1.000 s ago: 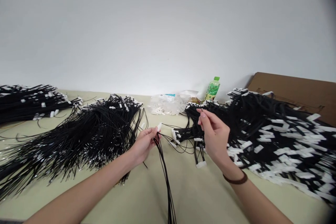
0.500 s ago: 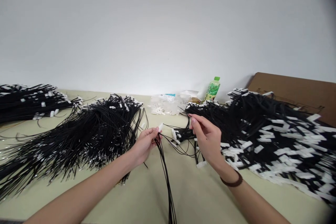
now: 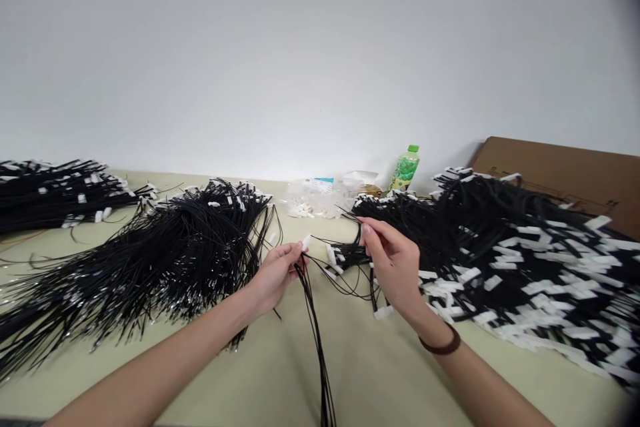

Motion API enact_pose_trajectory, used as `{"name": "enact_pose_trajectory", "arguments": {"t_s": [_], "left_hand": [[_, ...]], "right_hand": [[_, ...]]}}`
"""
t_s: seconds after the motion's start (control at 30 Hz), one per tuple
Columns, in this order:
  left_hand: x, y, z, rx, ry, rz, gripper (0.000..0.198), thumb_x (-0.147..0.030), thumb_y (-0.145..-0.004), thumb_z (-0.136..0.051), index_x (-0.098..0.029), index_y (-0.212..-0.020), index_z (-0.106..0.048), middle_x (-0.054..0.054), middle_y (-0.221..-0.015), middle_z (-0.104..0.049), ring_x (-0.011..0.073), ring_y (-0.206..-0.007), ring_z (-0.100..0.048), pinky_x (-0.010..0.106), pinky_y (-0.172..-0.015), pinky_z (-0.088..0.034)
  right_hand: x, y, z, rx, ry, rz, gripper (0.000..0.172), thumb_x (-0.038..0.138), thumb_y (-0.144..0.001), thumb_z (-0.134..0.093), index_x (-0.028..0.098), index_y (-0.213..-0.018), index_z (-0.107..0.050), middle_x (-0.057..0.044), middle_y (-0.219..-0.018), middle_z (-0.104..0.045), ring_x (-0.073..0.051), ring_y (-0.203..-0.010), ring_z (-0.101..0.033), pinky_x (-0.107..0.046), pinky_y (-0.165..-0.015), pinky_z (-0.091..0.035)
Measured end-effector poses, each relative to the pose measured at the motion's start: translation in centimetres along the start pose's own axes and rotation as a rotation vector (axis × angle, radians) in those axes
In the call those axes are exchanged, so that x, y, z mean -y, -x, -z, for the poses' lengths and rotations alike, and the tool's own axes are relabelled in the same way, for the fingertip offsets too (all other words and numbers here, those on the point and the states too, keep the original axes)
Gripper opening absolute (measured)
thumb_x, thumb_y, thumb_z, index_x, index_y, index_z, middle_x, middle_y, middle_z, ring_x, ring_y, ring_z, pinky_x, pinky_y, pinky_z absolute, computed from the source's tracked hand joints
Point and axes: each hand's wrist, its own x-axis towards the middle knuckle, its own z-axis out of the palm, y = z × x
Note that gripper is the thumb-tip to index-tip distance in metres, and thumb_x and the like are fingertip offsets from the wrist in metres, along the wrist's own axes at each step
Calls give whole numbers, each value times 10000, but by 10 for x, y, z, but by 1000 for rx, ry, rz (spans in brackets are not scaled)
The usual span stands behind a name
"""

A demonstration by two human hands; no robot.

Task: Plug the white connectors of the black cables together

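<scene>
Between thumb and fingers, my left hand (image 3: 275,275) pinches a white connector (image 3: 306,241) with black wires (image 3: 316,327) hanging from it toward the front edge. To its right, my right hand (image 3: 393,263) is closed in a pinch, thumb against forefinger, with the thin end of a black wire showing at the fingertips. Beneath and between the hands, a few loose wires loop across the table, and a small group of wires with white connectors (image 3: 333,257) lies just left of my right hand.
Heaps of black wires lie at the left (image 3: 185,240), far left (image 3: 50,193) and right (image 3: 500,240), many with white connectors. By the wall are a clear bag of white connectors (image 3: 313,199), a green-capped bottle (image 3: 405,170) and a brown cardboard sheet (image 3: 555,173).
Almost nothing differs. My right hand has shifted very slightly left, while my left hand keeps its pinch on the connector in the same place.
</scene>
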Motion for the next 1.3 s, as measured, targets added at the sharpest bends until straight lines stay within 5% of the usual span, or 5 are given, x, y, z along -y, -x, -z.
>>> {"name": "enact_pose_trajectory", "arguments": {"t_s": [1.3], "left_hand": [[2,-1,1,23,-58,-29,338,-458,-650,-673,-146,-760,-606,0,-665,-548,102,-635,-469,229,-619,-343]], "right_hand": [[2,4,-3,76,40,21,246,298,-857,-467,156,-951,-645,-31,-704,-592,-82,-591,-523,-204,-550,-423]]}}
